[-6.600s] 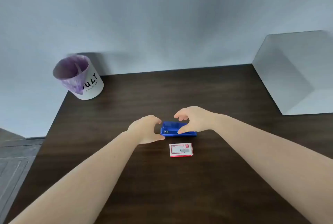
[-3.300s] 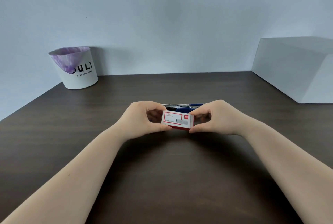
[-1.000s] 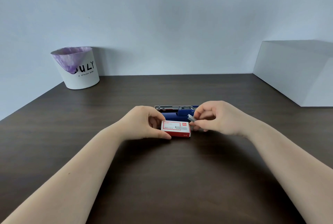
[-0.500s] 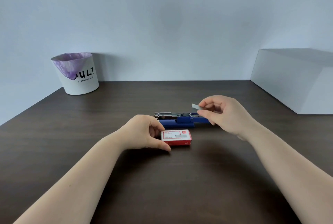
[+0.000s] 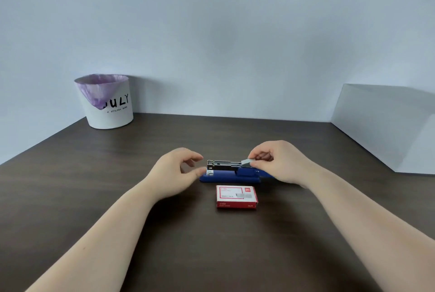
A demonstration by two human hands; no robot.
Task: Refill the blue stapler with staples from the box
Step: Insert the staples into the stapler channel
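Note:
The blue stapler (image 5: pixel 231 177) lies open on the dark table, its metal staple channel (image 5: pixel 222 163) exposed and pointing left. My right hand (image 5: pixel 280 162) pinches a short grey strip of staples (image 5: pixel 247 162) just above the channel's right end. My left hand (image 5: pixel 179 170) hovers at the stapler's left end, fingers apart, thumb close to the front tip; whether it touches is unclear. The red and white staple box (image 5: pixel 236 196) lies flat on the table just in front of the stapler, with neither hand on it.
A white bin (image 5: pixel 108 103) with a purple liner stands at the table's back left corner. A large white block (image 5: pixel 386 124) sits at the right edge. The dark wooden table (image 5: pixel 211 256) meets a plain wall behind.
My left hand let go of the staple box and moved up to the stapler's left end. My right hand lowered the staple strip to the open channel.

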